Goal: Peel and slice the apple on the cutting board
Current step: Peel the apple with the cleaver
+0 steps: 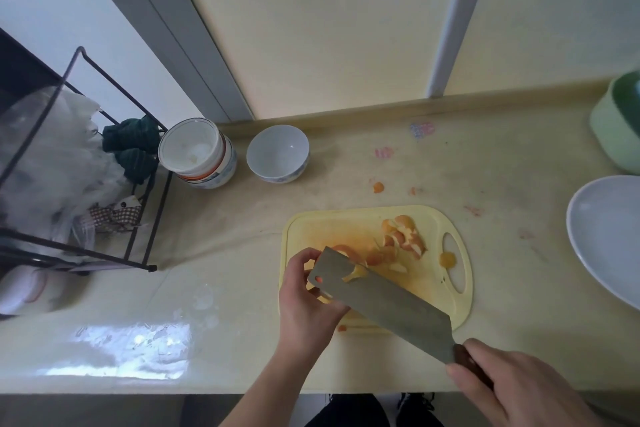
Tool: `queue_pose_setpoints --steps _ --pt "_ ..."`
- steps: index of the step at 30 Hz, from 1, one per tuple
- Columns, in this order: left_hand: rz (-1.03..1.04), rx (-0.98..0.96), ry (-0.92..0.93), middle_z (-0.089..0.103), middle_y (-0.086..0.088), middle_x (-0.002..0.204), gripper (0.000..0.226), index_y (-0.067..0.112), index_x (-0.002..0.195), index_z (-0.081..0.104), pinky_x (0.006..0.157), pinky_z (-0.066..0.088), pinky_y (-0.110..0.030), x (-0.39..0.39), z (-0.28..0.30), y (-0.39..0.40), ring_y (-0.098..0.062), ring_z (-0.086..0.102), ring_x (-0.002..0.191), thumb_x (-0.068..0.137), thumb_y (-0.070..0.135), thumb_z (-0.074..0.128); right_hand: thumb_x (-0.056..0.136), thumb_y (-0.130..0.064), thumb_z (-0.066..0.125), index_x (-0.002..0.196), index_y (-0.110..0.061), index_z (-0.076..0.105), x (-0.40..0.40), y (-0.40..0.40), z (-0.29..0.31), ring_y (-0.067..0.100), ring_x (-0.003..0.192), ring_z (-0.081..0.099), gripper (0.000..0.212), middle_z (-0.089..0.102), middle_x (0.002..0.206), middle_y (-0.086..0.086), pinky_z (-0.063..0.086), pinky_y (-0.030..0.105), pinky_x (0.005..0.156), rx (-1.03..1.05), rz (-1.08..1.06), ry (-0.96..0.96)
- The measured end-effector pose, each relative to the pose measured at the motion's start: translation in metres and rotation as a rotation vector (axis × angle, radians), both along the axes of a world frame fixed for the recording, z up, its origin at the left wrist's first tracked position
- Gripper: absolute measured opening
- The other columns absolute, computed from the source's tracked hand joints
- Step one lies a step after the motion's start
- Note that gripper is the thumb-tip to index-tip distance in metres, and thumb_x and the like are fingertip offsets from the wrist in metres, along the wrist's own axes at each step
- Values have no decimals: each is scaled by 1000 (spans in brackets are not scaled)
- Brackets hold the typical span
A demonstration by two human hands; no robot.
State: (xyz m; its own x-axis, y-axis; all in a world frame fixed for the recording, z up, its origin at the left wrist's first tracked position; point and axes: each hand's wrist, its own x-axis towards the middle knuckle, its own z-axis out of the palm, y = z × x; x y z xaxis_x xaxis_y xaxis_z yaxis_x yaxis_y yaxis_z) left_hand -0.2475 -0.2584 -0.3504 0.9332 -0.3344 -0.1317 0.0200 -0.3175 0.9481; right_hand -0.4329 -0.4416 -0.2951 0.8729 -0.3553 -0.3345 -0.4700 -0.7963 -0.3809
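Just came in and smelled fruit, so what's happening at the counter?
A person is peeling an apple over the yellow cutting board. The left hand grips the apple, mostly hidden behind a cleaver, which the right hand holds by its handle. A pile of peel scraps already lies on the board. No slices are visible yet. Two empty bowls stand near the wall.
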Motion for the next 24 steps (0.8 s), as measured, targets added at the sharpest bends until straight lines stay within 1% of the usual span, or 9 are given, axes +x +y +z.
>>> queue_pose_setpoints --steps 3,6,13,15,17,18,20,22,24 --pt "2 -10 -20 68 1 106 65 21 113 60 68 50 -17 -2 4 -2 -15 66 85 54 28 88 80 -82 13 61 -39 25 -1 -1 5 0 34 22 48 25 39 -13 18 13 37 -18 8 -2" --pt "3 -6 -25 68 2 105 65 24 111 60 69 51 -18 -2 6 -4 -15 66 85 53 39 84 85 -76 18 63 -41 23 -1 -2 8 -2 33 18 42 18 40 -17 14 12 34 -54 34 -32" --pt "20 17 -35 68 8 103 62 25 109 60 70 49 -16 -2 4 -4 -12 66 87 54 43 82 73 -87 1 60 -34 27 -2 -3 7 4 38 27 60 32 43 -11 26 19 40 -46 44 38" --pt "17 14 -52 68 7 102 62 22 109 61 69 49 -14 -2 3 -4 -13 65 86 54 42 82 65 -90 -7 61 -33 28 -1 -2 6 5 40 30 67 34 45 -10 29 21 43 -44 54 0" --pt "17 8 -59 68 4 102 64 18 110 62 68 49 -14 -2 2 -3 -15 65 85 55 41 83 56 -91 -15 62 -31 29 1 0 6 4 42 33 74 37 47 -9 31 21 45 -21 55 -12" --pt "13 17 -57 68 3 103 65 18 112 62 67 49 -15 -2 1 -3 -15 65 85 55 40 84 55 -91 -16 61 -31 29 2 0 6 3 41 33 75 38 46 -10 30 21 44 2 49 -25" --pt "-6 62 -58 67 5 106 67 21 116 61 65 50 -17 -1 -4 -2 -16 62 85 56 32 89 60 -90 -12 60 -33 30 5 -2 2 0 40 37 71 39 44 -13 29 19 40 24 43 -56" --pt "4 92 -70 65 5 107 67 20 118 61 61 48 -16 0 -9 -1 -15 58 83 59 15 93 61 -89 -11 64 -32 33 7 0 -2 1 46 42 73 44 48 -12 34 21 46 60 39 -36" --pt "5 102 -69 63 3 109 69 19 119 60 60 49 -17 0 -12 1 -13 57 83 59 7 90 69 -84 -5 69 -29 35 11 2 -8 6 52 47 68 48 54 -7 36 25 52 90 19 -59"
